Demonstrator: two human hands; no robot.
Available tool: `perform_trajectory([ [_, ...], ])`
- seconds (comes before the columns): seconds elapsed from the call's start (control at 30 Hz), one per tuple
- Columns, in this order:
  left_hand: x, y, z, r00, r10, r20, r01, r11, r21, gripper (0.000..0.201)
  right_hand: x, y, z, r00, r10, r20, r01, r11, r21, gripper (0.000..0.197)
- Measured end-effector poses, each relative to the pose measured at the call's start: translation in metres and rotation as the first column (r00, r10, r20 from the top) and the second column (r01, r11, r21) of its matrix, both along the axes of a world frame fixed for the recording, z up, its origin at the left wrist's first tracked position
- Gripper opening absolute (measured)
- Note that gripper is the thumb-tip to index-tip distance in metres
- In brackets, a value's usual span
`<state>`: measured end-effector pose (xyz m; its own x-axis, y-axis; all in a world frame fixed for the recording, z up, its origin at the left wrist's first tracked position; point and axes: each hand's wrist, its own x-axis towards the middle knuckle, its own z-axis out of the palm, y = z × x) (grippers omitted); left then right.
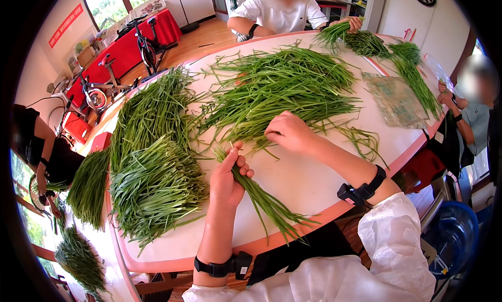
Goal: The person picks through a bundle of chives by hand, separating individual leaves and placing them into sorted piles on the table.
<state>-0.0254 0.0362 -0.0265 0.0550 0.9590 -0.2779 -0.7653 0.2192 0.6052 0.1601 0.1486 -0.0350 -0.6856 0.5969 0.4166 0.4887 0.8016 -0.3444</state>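
My left hand (228, 180) is closed around a small bunch of garlic chives (266, 201), its cut ends up by the thumb and its leaves trailing down to the right over the table's near edge. My right hand (288, 131) has its fingers pinched together at the near side of a large loose pile of chives (295, 74). Whatever lies between those fingertips is hidden. Left of my left hand lies a thick, neater stack of chives (157, 189), with another heap of chives (151, 111) behind it. Some loose stalks (361, 140) are scattered to the right.
The white table (308, 184) has a pink rim. Across it, a person in a white shirt (280, 12) holds chives (334, 32). Another person (473, 116) is at the right, beside a flat plastic sheet (395, 100). A blue tub (449, 239) stands low right.
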Motion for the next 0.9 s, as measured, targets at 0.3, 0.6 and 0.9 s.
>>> perform_trajectory([
  [0.3, 0.008, -0.003, 0.004, 0.993, -0.103, -0.065, 0.105, 0.994, 0.024, 0.023, -0.001, -0.036, 0.029, 0.888, -0.129, -0.441, -0.273, 0.625, -0.732, 0.020],
  [0.6, 0.013, -0.004, 0.003, 0.997, 0.019, -0.080, -0.015, 0.999, 0.043, 0.025, -0.002, -0.044, 0.029, 0.957, -0.031, -0.288, -0.267, 0.286, -0.920, 0.032],
  [0.9, 0.012, 0.000, 0.003, 0.998, 0.050, -0.028, -0.048, 0.997, 0.058, 0.026, 0.078, -0.051, 0.026, 0.970, -0.054, -0.236, -0.226, 0.149, -0.963, 0.035],
])
